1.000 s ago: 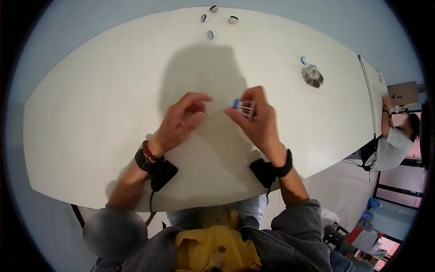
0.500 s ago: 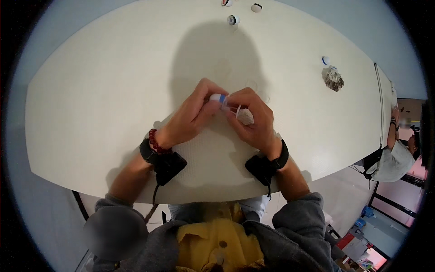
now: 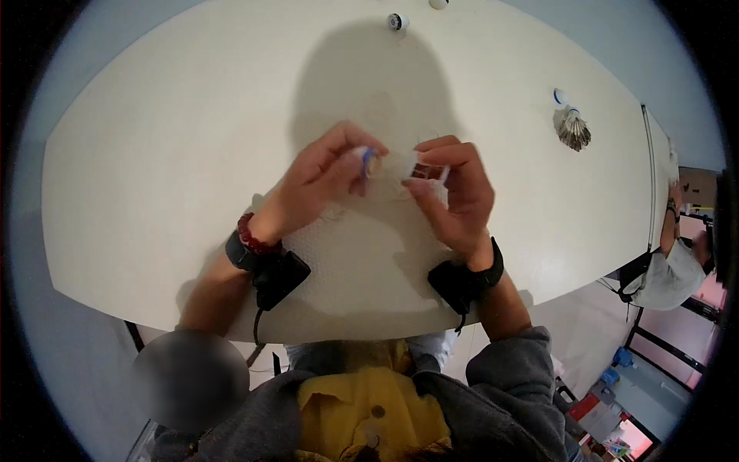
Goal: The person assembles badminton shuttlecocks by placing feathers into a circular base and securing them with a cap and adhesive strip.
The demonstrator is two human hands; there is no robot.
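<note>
Over the middle of the table, my left hand [image 3: 323,169] pinches a small white cap with a blue band [image 3: 366,159], rounded like a shuttlecock head; its open side faces right and shows a pale inside. Slightly apart from it, my right hand [image 3: 468,189] grips a small white frame-like piece [image 3: 427,172] between thumb and fingers. Reddish-brown shows through its gaps, and blur hides its exact kind. Faint thin loops lie on the table by both hands.
At the right lies a worn feather shuttlecock [image 3: 574,134] beside another white and blue cap [image 3: 560,96]. A white and black round piece [image 3: 397,21] sits near the far edge, with a pale piece [image 3: 439,4] behind it. Another person [image 3: 668,273] is at the far right.
My hands have moved apart, the right one shifting right. The white cap and the white frame-like piece, together before, are now separated, one in each hand.
</note>
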